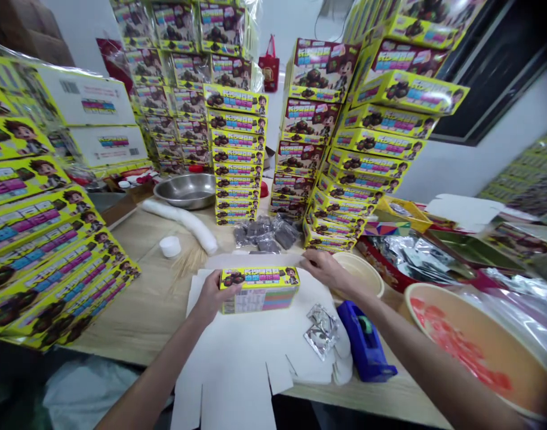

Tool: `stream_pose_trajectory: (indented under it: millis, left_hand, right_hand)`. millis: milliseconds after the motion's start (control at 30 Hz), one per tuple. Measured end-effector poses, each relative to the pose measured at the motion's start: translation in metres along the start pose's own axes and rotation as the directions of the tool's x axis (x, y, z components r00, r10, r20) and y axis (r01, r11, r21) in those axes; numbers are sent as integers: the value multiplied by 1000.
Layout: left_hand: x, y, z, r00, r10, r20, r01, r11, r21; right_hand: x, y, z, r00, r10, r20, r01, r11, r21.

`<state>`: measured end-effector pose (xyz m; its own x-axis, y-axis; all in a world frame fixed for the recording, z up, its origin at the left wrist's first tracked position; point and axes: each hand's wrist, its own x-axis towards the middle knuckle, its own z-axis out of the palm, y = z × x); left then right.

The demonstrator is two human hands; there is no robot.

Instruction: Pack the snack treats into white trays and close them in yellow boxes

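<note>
A yellow printed cardboard box (pixel 262 295) stands in front of me on a pile of flat white cardboard sheets (pixel 237 352). My left hand (pixel 214 297) grips the box's left end, its thumb on the front face. Behind the box rises a long white flap (pixel 251 261). My right hand (pixel 325 267) has its fingers closed at the flap's right end, by the box's far right corner. To the right of the box lie several silver sachets (pixel 322 331) on the sheets. A blue tape dispenser (pixel 365 343) stands beside them, close under my right forearm.
Tall stacks of printed boxes rise at the left (pixel 45 239), back (pixel 237 155) and right (pixel 367 161). Dark wrapped packets (pixel 267 232) lie behind the flap. A metal bowl (pixel 186 190), white roll (pixel 179 218) and a tub of red pieces (pixel 479 358) flank the work area.
</note>
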<state>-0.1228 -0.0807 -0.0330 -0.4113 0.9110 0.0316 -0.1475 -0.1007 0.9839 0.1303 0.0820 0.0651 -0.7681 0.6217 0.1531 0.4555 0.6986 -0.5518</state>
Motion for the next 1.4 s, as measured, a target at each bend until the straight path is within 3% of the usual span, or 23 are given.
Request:
stream_pose_trajectory:
  millis: [100,167,267,367,433,500,567,633,700,767,800,867,933,1033,1133,1233,1333,1400]
  left_hand:
    - [-1,0,1,1000,4,-13,-4,1000,6]
    - [-1,0,1,1000,13,-15,-13,1000,1]
    - [-1,1,4,1000,16,5,-16,1000,-14]
    - [0,-1,8,1000,17,-5,-18,998,-63]
    - [0,-2,6,1000,26,-18,-27,996,-89]
    - [1,2,-2,999,47,-18,-48,997,-60]
    - [3,16,-16,990,123,-67,-116,988,103]
    - [7,40,-31,957,287,-50,-238,867,437]
    - [13,69,-40,917,355,184,-370,578,727]
    - [20,95,-41,879,223,422,-476,341,811]
    - [24,104,-38,874,141,465,-486,297,822]
    - [31,115,-29,897,42,441,-432,297,851]
    - [36,117,-18,927,12,375,-359,321,876]
    - [31,110,-5,951,63,302,-307,291,906]
    - [12,95,-2,953,127,275,-297,219,929]
    - [-15,76,-13,916,180,358,-386,152,910]
    - [-32,63,-28,819,266,508,-529,11,848]
    - [-31,63,-26,786,246,568,-567,-81,820]
  right_hand:
    - [13,-16,-13,965,32,259,-56,995,84]
    - [13,-20,-11,939,46,340,-98,986,136]
    - [6,-21,-1,948,50,316,-54,999,3]
    - [6,-21,8,967,-75,243,130,967,-219]
    - [13,-23,12,951,-140,277,228,920,-319]
    - [22,-26,14,928,-125,350,251,904,-345]
    - [28,-28,15,913,-109,393,250,911,-328]
    - [31,-27,16,915,-122,385,251,919,-305]
    - [31,-25,17,919,-133,370,253,921,-297]
    - [29,-24,18,922,-136,363,253,920,-300]
    - [29,-24,19,922,-134,364,253,918,-304]
    - [28,-25,19,922,-122,368,248,915,-319]
    - [28,-27,19,925,-107,365,240,909,-342]
    - [27,-31,19,931,-94,352,237,891,-388]
    - [19,-30,25,937,-81,340,226,882,-413]
    - [0,-21,43,967,-140,212,222,870,-440]
    - [-16,-14,66,972,-229,52,225,845,-485]
    - [-19,-15,78,975,-223,8,199,853,-483]
